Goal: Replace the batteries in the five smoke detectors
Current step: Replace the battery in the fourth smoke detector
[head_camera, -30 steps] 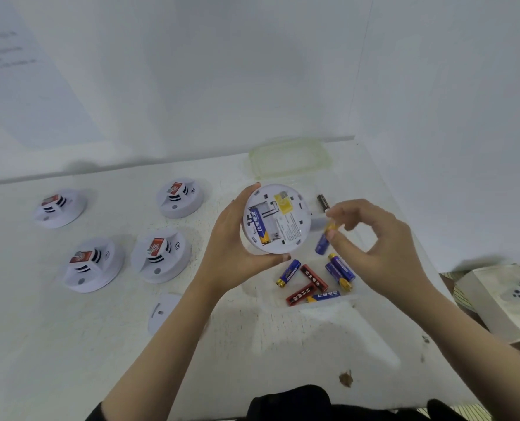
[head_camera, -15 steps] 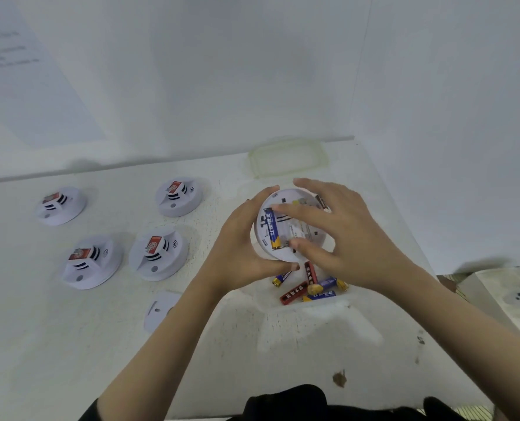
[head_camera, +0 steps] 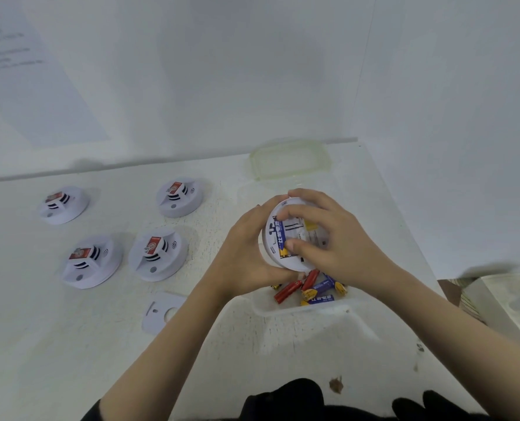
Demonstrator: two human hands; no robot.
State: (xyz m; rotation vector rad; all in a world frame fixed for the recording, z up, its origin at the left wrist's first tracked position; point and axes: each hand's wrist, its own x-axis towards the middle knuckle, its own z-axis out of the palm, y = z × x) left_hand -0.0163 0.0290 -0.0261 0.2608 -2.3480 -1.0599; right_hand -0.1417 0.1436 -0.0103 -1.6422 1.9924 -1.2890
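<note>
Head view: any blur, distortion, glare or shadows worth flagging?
Head view: wide-angle distortion slants the back edge of the table; the printed sheet on the wall is too soft to read; light is even and bluish, without glare; faint shadows lie beside the four detectors; the held detector and its blue battery are fairly sharp.

Left hand (head_camera: 244, 257) and right hand (head_camera: 339, 246), both curled

White table (head_camera: 70, 344). On it we count four detectors, two at the back (head_camera: 62, 205) (head_camera: 179, 197) and two nearer (head_camera: 91, 262) (head_camera: 158, 255); one flat white plate (head_camera: 161, 311) in front of them; a clear tub (head_camera: 301, 309) to its right; a lid (head_camera: 292, 161) at the back; a brown stain (head_camera: 336, 385).
</note>
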